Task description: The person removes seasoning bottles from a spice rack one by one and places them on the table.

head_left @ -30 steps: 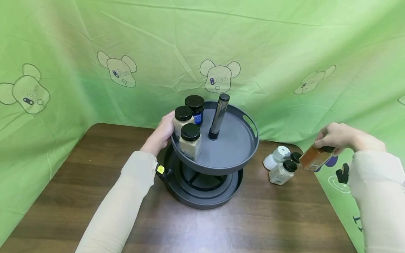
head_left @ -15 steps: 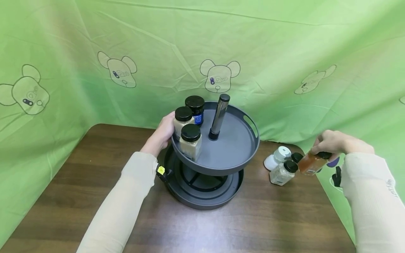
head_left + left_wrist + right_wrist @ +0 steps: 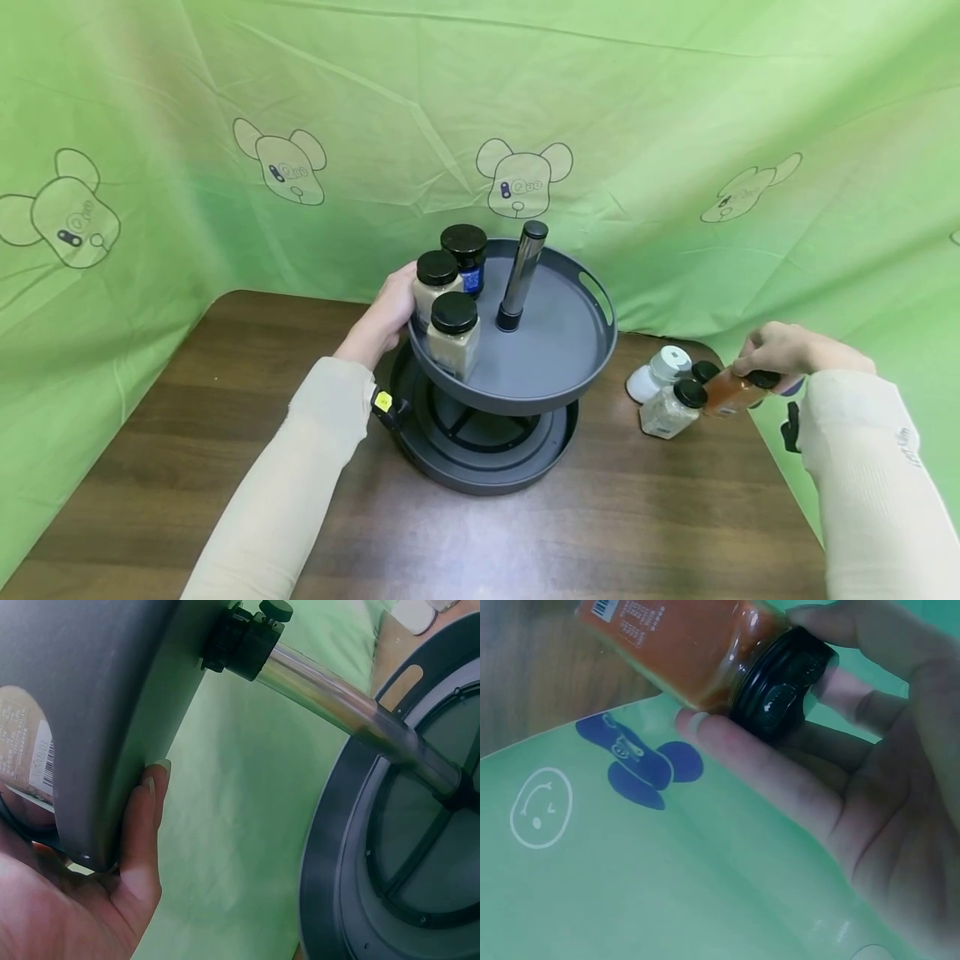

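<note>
My left hand (image 3: 388,312) grips the left rim of the upper tray (image 3: 551,350) on a dark grey two-tier turntable rack. In the left wrist view its fingers (image 3: 141,832) lie against the tray's underside. Two beige-filled jars (image 3: 453,346) and a dark jar with a blue label (image 3: 471,277) stand on that tray near this hand. At the table's right side my right hand (image 3: 791,350) holds an orange-filled spice jar (image 3: 726,393) by its black lid (image 3: 780,686). The jar is tilted, close beside a group of jars; whether it touches the table is unclear.
A white-capped bottle (image 3: 651,382), a clear black-lidded jar (image 3: 667,412) and another black-lidded jar (image 3: 705,372) are grouped right of the rack. The lower tray (image 3: 480,479) sits on the wooden table (image 3: 225,467). A green cloth (image 3: 375,125) hangs behind.
My right hand has moved down and left with the orange jar, bringing it nearer the grouped jars. The left hand and the rack stay in place.
</note>
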`<state>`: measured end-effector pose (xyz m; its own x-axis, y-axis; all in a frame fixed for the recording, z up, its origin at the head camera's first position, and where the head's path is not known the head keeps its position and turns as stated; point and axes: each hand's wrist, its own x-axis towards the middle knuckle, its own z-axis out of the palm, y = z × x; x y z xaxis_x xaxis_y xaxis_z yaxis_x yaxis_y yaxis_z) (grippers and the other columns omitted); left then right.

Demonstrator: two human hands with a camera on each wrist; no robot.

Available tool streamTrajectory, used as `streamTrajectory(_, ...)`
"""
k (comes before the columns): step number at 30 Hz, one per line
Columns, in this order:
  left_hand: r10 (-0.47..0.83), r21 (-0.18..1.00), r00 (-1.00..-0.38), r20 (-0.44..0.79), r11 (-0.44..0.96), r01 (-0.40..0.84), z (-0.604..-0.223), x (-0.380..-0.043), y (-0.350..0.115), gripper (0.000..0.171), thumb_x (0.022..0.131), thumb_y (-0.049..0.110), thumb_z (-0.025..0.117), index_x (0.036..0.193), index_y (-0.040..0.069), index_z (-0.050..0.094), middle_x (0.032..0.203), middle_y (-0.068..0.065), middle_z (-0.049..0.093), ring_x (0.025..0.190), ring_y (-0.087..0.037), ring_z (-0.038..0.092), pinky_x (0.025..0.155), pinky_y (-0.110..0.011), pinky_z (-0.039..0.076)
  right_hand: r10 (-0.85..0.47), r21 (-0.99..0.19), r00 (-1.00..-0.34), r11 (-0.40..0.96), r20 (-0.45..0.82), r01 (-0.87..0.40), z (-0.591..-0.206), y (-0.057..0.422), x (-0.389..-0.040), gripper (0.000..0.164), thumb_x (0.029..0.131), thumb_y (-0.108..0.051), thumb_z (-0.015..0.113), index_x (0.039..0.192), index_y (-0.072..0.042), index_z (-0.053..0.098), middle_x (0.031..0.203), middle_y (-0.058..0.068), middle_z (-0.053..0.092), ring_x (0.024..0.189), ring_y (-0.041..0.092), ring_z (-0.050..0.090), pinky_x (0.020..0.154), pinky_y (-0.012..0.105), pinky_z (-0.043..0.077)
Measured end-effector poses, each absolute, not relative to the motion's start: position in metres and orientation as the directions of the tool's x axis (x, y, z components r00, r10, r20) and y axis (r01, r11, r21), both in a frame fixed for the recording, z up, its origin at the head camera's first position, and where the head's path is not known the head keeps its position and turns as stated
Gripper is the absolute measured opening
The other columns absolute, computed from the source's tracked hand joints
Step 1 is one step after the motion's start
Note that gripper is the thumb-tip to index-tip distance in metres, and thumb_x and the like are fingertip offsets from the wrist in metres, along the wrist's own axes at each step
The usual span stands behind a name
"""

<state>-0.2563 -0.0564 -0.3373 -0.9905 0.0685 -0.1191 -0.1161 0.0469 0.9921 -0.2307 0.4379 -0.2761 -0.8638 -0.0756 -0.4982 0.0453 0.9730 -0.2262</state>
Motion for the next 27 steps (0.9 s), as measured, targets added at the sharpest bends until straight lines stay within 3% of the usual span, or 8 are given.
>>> streamTrajectory(10, 0.072, 0.991, -0.989, -0.131, 0.049, -0.128, -0.336, -0.256, -0.057, 0.033, 0.097, 0.042, 0.035, 0.116, 0.024, 0.054, 0.116, -0.002, 0.049, 0.08, -0.016, 0.052, 0.059, -0.028, 0.047, -0.086, -0.221, -0.856, 0.975, -0.509, 0.034, -0.284, 0.436, -0.227, 0.034, 0.086, -0.022, 0.058, 0.096, 0.01, 0.054, 0.077, 0.013, 0.062, 0.065, 0.016, 0.059, 0.06, 0.032, 0.053)
streamTrajectory(16, 0.075, 0.992, -0.989, -0.126, 0.037, -0.123, -0.337, -0.257, -0.057, 0.034, 0.097, 0.042, 0.035, 0.118, 0.025, 0.054, 0.12, -0.001, 0.049, 0.089, -0.018, 0.051, 0.062, -0.029, 0.047, -0.09, -0.24, -0.84, 0.969, -0.535, 0.049, -0.29, 0.435, -0.226, 0.036, 0.089, -0.021, 0.054, 0.103, 0.012, 0.052, 0.08, 0.014, 0.061, 0.066, 0.018, 0.059, 0.061, 0.032, 0.054)
streamTrajectory(27, 0.076, 0.993, -0.99, -0.115, 0.035, -0.113, -0.338, -0.256, -0.057, 0.034, 0.097, 0.041, 0.036, 0.12, 0.023, 0.055, 0.122, 0.0, 0.049, 0.099, -0.018, 0.048, 0.068, -0.029, 0.046, -0.121, -0.267, -0.844, 0.963, -0.523, 0.028, -0.313, 0.435, -0.229, 0.023, 0.084, -0.019, 0.062, 0.082, 0.004, 0.066, 0.067, 0.001, 0.065, 0.061, 0.011, 0.06, 0.059, 0.028, 0.053)
